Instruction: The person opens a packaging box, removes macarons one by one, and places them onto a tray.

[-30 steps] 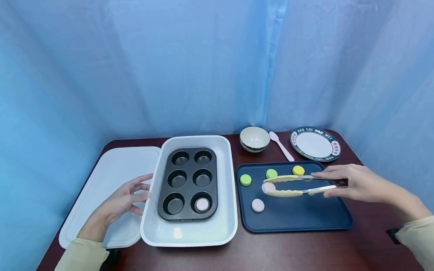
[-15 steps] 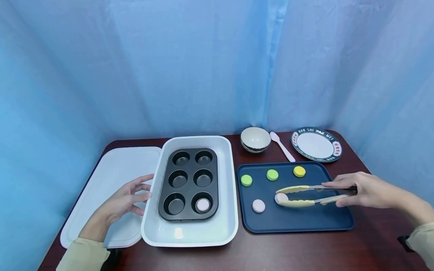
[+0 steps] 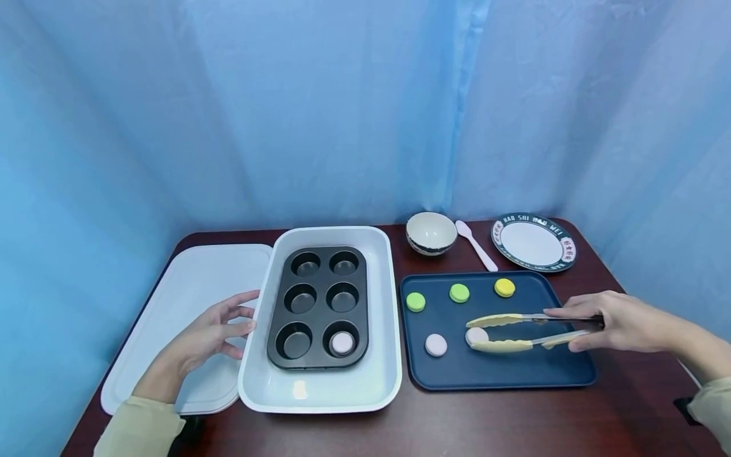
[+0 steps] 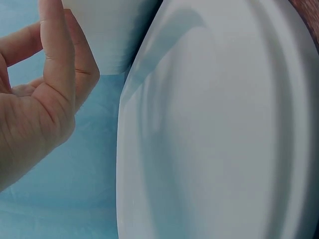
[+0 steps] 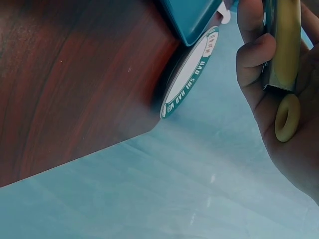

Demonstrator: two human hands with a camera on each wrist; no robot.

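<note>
In the head view my right hand [image 3: 625, 324] grips a pair of tongs [image 3: 505, 346] with cream tips and metal arms. The tips lie on either side of a pale pink macaron [image 3: 476, 336] over the navy tray [image 3: 514, 374]. Another pale pink macaron [image 3: 436, 345], two green macarons [image 3: 459, 292] and a yellow macaron [image 3: 504, 287] lie on that tray. My left hand [image 3: 205, 333] has its fingers loosely spread against the left side of a white basin [image 3: 320, 400]. Inside the basin sits a dark muffin pan [image 3: 316, 362], with a pale pink macaron [image 3: 342, 343] in its front right cup.
A white board or lid [image 3: 211, 273] lies left of the basin. Behind the navy tray stand a bowl [image 3: 431, 232], a pink spoon [image 3: 476, 246] and a green-rimmed plate [image 3: 533, 243]. Blue curtain [image 3: 320, 114] hangs along the back of the brown table [image 3: 457, 425].
My right hand has moved right and nearer the front edge with the tongs, and the pale pink macaron between the tips has shifted with them. My left hand has stayed at the basin.
</note>
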